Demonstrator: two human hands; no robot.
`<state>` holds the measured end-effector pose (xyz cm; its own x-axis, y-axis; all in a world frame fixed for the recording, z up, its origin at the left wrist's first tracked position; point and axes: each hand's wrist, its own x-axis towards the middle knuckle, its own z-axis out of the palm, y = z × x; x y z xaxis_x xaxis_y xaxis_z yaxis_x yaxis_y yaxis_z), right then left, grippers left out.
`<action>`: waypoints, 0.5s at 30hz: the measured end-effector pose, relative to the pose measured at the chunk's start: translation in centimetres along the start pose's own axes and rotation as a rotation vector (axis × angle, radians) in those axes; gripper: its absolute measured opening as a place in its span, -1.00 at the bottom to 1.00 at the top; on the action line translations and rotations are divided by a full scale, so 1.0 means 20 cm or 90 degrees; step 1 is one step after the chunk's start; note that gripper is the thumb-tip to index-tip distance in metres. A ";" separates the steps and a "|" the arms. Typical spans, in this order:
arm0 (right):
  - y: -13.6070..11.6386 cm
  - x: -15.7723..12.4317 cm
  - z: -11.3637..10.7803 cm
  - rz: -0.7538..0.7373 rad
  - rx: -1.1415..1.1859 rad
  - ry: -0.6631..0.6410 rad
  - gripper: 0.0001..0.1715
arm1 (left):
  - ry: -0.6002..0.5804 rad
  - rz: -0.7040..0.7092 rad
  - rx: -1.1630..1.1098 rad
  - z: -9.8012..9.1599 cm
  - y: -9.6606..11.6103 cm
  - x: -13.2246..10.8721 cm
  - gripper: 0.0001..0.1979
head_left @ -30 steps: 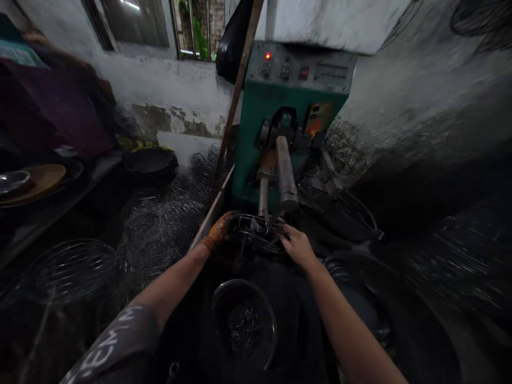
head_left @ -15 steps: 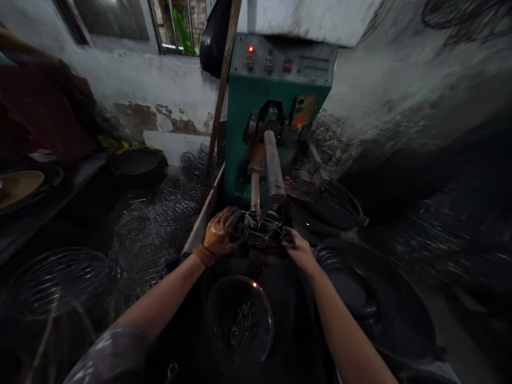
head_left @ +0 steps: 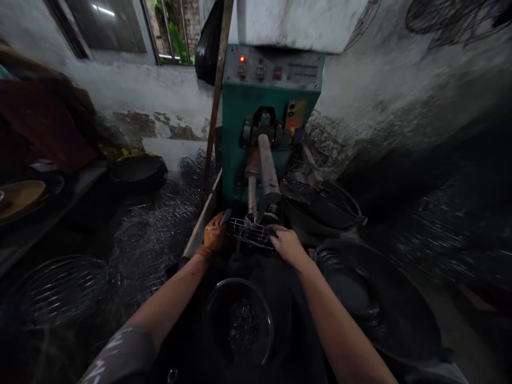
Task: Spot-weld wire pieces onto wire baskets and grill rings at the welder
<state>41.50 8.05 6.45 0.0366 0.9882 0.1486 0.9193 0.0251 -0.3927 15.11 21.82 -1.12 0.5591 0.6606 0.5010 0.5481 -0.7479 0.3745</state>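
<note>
A small round wire frame (head_left: 248, 234) with crossing wires sits at the tips of the welding machine's (head_left: 236, 101) two metal arms. The upper arm (head_left: 269, 168) slants down toward it. My left hand (head_left: 214, 233), in an orange-brown work glove with dark fingertips, grips the frame's left side. At the right side, my right hand (head_left: 287, 244) pinches the rim with its fingers closed; the fingertips are partly hidden. Below the hands stands a round bowl (head_left: 271, 325) holding several small metal pieces.
Tangled wire frames (head_left: 156, 224) are piled to the left, beside a wooden board (head_left: 202, 218). On the right, a wide dark pan (head_left: 412, 314) holds stacked round parts (head_left: 348, 288). Another dark pan (head_left: 340, 208) stands behind it. A phone (head_left: 295, 113) is fixed to the machine.
Glowing sparks near the bowl's rim and the right pan are gone. The wire frame has turned and tilted between my hands. My right hand has come slightly left; the view has shifted a little.
</note>
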 end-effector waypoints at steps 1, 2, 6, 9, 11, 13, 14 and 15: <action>-0.02 0.03 -0.01 -0.008 -0.012 -0.014 -0.63 | 0.003 -0.004 -0.005 0.00 -0.02 -0.01 -0.25; -0.04 0.05 -0.02 -0.016 -0.022 -0.024 -0.65 | 0.007 -0.009 -0.008 0.00 -0.03 -0.01 -0.23; -0.08 0.12 -0.05 -0.019 -0.053 -0.041 -0.63 | 0.019 -0.022 -0.014 0.01 -0.04 0.00 -0.09; -0.09 0.15 -0.07 0.010 -0.064 -0.050 -0.61 | 0.030 -0.031 -0.018 0.03 -0.03 0.01 -0.11; -0.09 0.16 -0.08 0.020 -0.066 -0.050 -0.60 | 0.039 -0.038 -0.022 0.04 -0.03 0.01 -0.14; -0.09 0.16 -0.08 0.018 -0.070 -0.049 -0.59 | 0.043 -0.042 -0.033 0.05 -0.04 0.01 -0.13; -0.09 0.16 -0.08 0.015 -0.074 -0.049 -0.58 | 0.043 -0.041 -0.041 0.06 -0.04 0.01 -0.12; -0.09 0.16 -0.08 0.011 -0.078 -0.049 -0.58 | 0.043 -0.037 -0.051 0.06 -0.05 0.01 -0.10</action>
<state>40.52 11.03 9.04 0.0277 0.9971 0.0708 0.9597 -0.0067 -0.2809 15.48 22.76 -2.26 0.4830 0.6988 0.5276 0.5256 -0.7133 0.4636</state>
